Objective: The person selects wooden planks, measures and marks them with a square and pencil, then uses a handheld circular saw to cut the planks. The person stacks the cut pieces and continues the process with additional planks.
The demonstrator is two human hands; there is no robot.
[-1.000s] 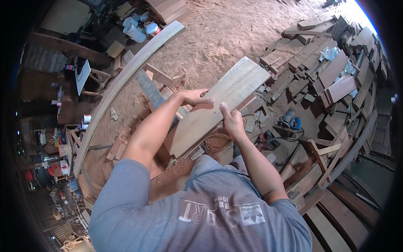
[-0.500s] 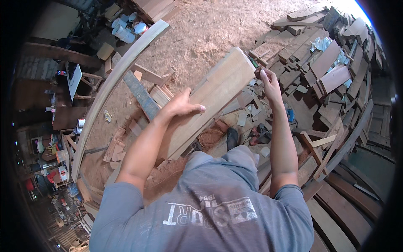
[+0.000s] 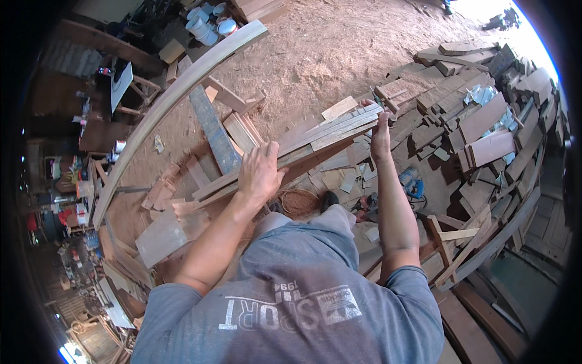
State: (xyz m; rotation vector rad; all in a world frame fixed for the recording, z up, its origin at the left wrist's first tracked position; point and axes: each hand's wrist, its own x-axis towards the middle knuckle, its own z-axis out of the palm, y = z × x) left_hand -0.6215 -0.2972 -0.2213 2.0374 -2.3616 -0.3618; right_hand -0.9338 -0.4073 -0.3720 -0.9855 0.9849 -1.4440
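Long wooden planks [image 3: 339, 130] are tipped up on edge in front of me, slanting from lower left to upper right. Several parallel lines run along their narrow edges, like boards laid face to face; I cannot tell how many. My left hand [image 3: 260, 172] is closed over the upper edge near the middle, its fingers on the far side and the thumb on the near side. Around the upper right end, my right hand [image 3: 380, 136] is closed, with part of its fingers hidden behind the wood. A thin dark tool with a handle [image 3: 386, 99] lies just beyond that end.
A long curved timber [image 3: 176, 94] arcs along the left. A blue-grey plank [image 3: 212, 130] lies past my left hand. Heaped wood offcuts [image 3: 436, 130] fill the right side, with a blue power tool [image 3: 412, 183] near my right forearm. White buckets [image 3: 201, 29] stand far left; sawdust [image 3: 321, 54] covers the ground.
The planks have turned from broad face up to narrow edge up. My left hand has moved over the upper edge, and my right hand has shifted lower to grasp the right end.
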